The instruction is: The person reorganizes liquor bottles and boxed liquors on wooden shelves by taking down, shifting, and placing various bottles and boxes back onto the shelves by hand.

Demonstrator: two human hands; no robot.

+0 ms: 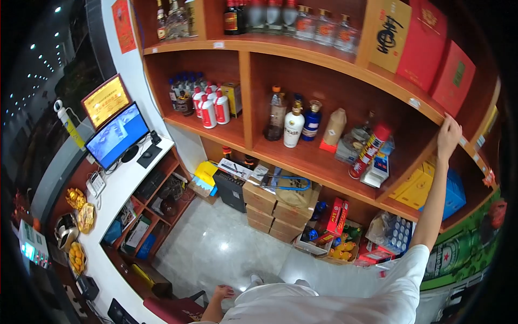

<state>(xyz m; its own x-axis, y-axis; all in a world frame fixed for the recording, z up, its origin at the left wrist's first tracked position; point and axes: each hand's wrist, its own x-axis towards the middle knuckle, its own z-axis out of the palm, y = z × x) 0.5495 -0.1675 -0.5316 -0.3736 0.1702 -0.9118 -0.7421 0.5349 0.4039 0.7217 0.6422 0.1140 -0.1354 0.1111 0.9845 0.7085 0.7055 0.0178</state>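
Note:
My right hand (449,139) is raised at the right, with its fingers bent at the front edge of the wooden shelf (399,92). Just above the fingertips stands a red gift box (455,75) with a green label. Beside that box are a larger red box (422,43) and a tan box (389,35) with black lettering. Below, near my right forearm, are a yellow box (413,185) and a blue box (452,194). My left hand (223,292) hangs low beside my body, fingers loosely apart and holding nothing, near a dark red chair (175,309).
Bottles (294,125) and a red spray can (370,150) stand on the middle shelf. Cardboard boxes (280,213) and drink cartons (338,216) line the floor below. A white counter (121,197) with a monitor (117,135) and telephone (96,184) runs along the left.

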